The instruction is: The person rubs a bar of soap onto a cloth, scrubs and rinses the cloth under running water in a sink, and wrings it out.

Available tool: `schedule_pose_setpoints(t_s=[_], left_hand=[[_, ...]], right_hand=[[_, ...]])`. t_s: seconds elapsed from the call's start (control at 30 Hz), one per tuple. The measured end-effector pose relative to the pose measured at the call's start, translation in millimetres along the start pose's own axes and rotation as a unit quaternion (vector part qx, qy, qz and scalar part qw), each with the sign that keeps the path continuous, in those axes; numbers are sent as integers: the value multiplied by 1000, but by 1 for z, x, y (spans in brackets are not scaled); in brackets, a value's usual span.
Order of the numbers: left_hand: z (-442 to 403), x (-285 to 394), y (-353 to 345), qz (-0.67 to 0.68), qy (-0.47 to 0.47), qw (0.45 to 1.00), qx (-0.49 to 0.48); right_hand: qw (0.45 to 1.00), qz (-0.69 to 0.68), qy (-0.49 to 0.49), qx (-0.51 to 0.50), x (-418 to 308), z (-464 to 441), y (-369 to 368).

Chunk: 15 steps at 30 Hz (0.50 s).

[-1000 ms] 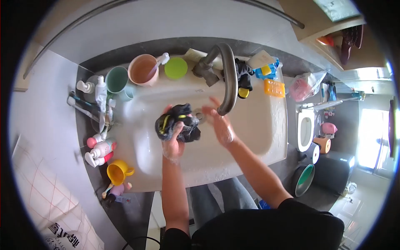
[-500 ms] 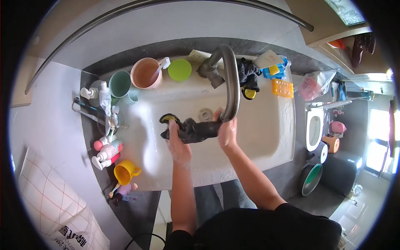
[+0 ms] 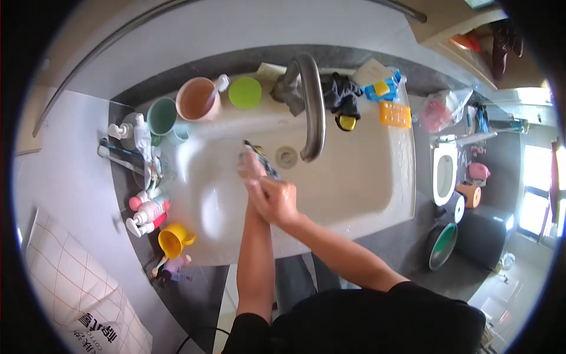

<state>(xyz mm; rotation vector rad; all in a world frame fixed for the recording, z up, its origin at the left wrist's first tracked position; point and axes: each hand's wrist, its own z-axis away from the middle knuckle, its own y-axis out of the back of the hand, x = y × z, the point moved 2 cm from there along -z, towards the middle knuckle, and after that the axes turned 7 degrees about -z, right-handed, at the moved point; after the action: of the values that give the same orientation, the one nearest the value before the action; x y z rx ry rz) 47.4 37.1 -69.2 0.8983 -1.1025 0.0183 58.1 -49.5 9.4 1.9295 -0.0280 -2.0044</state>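
Observation:
Over the left half of the white sink (image 3: pixel 354 183), my left hand (image 3: pixel 252 165) is closed on a dark wet cloth (image 3: pixel 270 168) with a bit of yellow. Much of the cloth is hidden by the hands. My right hand (image 3: pixel 276 199) lies across the left hand and wrist, its fingers curled and pressed on the cloth's lower end. The metal faucet (image 3: pixel 315 112) arches to the right of both hands, with the drain (image 3: pixel 287 157) beside the cloth. A second dark cloth with yellow (image 3: pixel 344 100) rests on the rim behind the faucet.
Pink (image 3: pixel 197 99) and green (image 3: pixel 161 116) cups and a lime-green round item (image 3: pixel 244 92) line the back left. Pump bottles (image 3: pixel 150 212) and a yellow mug (image 3: pixel 175 240) stand left. An orange soap dish (image 3: pixel 395 114) sits back right; a toilet (image 3: pixel 444 174) is beyond.
The dark cloth, earlier stretched between both hands, is now bunched at my left hand. My right hand has moved left from under the faucet onto the left hand.

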Motion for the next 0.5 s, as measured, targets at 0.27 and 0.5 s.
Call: schedule_pose_setpoints(t_s=[0.27, 0.5], left_hand=[[18, -38, -35, 487, 221, 845, 7], [33, -3, -18, 541, 255, 799, -65]], right_hand=[[995, 55, -77, -39, 48, -31, -1], [987, 124, -71, -76, 37, -66, 0]])
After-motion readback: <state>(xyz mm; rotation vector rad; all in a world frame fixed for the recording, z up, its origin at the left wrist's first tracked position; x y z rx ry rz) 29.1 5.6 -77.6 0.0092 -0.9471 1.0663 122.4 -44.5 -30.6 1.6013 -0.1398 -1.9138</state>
